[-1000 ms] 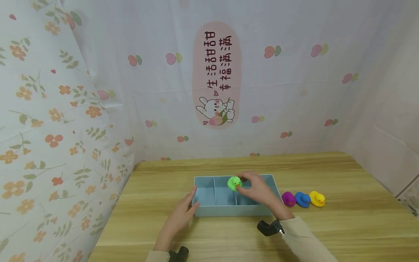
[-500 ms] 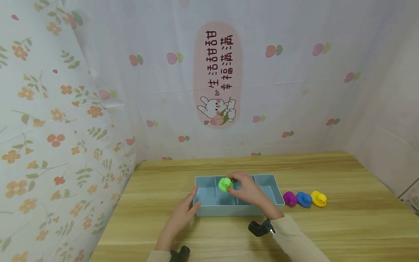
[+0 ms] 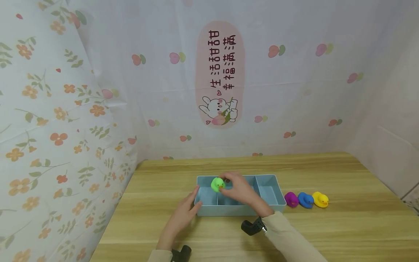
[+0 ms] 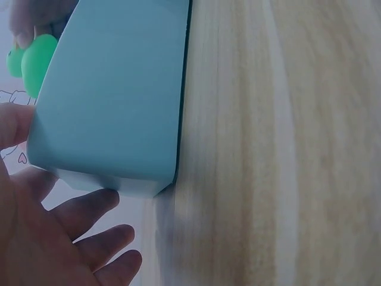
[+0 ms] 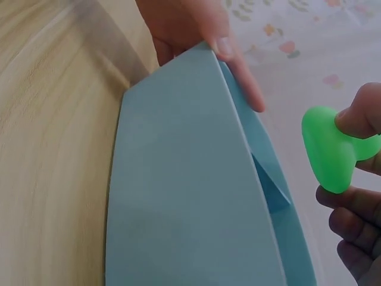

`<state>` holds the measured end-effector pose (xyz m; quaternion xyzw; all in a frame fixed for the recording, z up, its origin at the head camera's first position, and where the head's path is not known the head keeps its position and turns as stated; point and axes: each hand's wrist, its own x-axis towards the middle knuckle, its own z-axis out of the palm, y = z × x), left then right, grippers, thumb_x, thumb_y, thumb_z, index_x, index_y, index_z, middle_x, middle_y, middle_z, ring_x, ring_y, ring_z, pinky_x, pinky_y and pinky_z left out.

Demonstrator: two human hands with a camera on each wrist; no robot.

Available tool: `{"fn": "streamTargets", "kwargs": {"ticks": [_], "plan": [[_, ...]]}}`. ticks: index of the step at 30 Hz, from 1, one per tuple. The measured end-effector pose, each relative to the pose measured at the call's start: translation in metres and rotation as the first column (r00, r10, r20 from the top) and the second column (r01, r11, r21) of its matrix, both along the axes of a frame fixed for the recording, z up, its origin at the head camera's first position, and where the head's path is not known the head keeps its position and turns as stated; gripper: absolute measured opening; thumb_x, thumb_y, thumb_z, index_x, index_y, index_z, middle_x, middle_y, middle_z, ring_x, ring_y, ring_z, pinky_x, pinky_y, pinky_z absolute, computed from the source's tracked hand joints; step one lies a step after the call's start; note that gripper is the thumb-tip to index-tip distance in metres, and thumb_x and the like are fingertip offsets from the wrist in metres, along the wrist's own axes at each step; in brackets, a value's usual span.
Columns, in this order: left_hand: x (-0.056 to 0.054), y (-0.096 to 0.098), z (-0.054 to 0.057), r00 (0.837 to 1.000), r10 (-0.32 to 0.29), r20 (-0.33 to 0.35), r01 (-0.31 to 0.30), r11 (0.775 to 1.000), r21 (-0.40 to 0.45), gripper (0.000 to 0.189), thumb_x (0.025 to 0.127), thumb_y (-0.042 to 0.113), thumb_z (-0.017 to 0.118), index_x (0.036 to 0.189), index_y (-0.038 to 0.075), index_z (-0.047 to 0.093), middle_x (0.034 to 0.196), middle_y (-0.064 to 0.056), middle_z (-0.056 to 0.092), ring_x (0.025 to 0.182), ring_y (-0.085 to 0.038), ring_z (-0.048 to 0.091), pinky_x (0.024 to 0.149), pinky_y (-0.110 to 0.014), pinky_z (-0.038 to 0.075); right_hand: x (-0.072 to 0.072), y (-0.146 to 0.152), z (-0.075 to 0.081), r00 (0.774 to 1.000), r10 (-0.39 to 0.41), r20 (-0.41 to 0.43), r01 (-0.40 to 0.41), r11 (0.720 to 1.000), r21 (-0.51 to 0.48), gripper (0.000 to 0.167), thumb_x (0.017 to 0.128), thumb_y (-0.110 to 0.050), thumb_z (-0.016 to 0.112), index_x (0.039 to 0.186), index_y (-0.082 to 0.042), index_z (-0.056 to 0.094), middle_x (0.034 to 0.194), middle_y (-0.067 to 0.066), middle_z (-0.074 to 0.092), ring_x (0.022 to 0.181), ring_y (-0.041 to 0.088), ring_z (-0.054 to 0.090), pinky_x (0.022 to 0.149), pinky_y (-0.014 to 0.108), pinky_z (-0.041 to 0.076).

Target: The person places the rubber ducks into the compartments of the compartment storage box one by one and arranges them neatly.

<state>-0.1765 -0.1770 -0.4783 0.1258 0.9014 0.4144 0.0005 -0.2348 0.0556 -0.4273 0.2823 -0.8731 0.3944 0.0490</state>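
My right hand [image 3: 238,189] pinches a green rubber duck [image 3: 217,185] between thumb and fingertips. In the head view the duck overlaps the first divider from the left of the blue divided box [image 3: 223,211]. The right wrist view shows the duck [image 5: 326,149] raised beside the box's rim, with a gap between them. My left hand [image 3: 183,213] rests at the box's left end. Its thumb touches the rim near the front corner. In the left wrist view, the fingers [image 4: 86,211] of that hand are spread along the end wall, fairly straight.
Just right of the box, a purple duck [image 3: 291,199], a blue duck [image 3: 306,200] and a yellow duck [image 3: 320,199] stand in a row on the wooden table [image 3: 353,225]. A printed curtain [image 3: 157,91] hangs behind the table and along its left side.
My right hand has carried the green duck leftward over the box, from near the middle divider to the leftmost one. The left hand stays at the box's left end.
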Motion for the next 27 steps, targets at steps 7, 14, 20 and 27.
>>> {"fn": "streamTargets", "kwargs": {"ticks": [7, 14, 20, 27], "plan": [[0.001, 0.000, 0.001, 1.000, -0.004, 0.004, 0.004, 1.000, 0.006, 0.059, 0.100, 0.037, 0.046, 0.152, 0.016, 0.027, 0.152, -0.014, 0.036, 0.139, -0.042, 0.032, 0.111, -0.060, 0.027, -0.004, -0.014, -0.006, 0.999, 0.039, -0.017, -0.039, 0.999, 0.022, 0.024, 0.082, -0.012, 0.070, 0.106, -0.011, 0.066, 0.100, 0.000, 0.065, 0.089, 0.017, 0.055, 0.076, 0.032, 0.048], [0.001, -0.001, 0.000, 1.000, -0.008, 0.005, 0.008, 1.000, 0.013, 0.058, 0.101, 0.033, 0.047, 0.153, 0.019, 0.025, 0.151, -0.015, 0.036, 0.138, -0.044, 0.031, 0.109, -0.063, 0.027, -0.006, -0.027, -0.007, 0.997, 0.080, -0.019, -0.079, 0.996, 0.047, 0.021, 0.081, -0.012, 0.069, 0.101, -0.013, 0.066, 0.096, -0.003, 0.065, 0.089, 0.019, 0.055, 0.080, 0.037, 0.044], [0.000, 0.000, 0.001, 1.000, -0.007, 0.007, 0.007, 1.000, 0.004, 0.057, 0.101, 0.032, 0.046, 0.152, 0.018, 0.026, 0.151, -0.016, 0.037, 0.138, -0.043, 0.033, 0.109, -0.062, 0.028, -0.006, -0.035, -0.011, 0.998, 0.052, -0.036, -0.047, 0.991, 0.128, 0.021, 0.079, -0.014, 0.073, 0.100, -0.013, 0.068, 0.093, -0.003, 0.066, 0.085, 0.014, 0.050, 0.076, 0.039, 0.040], [0.000, 0.000, 0.000, 1.000, -0.004, 0.004, 0.004, 1.000, -0.002, 0.057, 0.101, 0.031, 0.046, 0.152, 0.017, 0.026, 0.150, -0.016, 0.037, 0.138, -0.043, 0.033, 0.110, -0.061, 0.029, -0.004, -0.044, -0.012, 0.997, 0.027, -0.070, -0.009, 0.968, 0.249, 0.024, 0.076, -0.015, 0.074, 0.100, -0.013, 0.069, 0.095, 0.000, 0.069, 0.081, 0.016, 0.048, 0.065, 0.033, 0.034]]}}
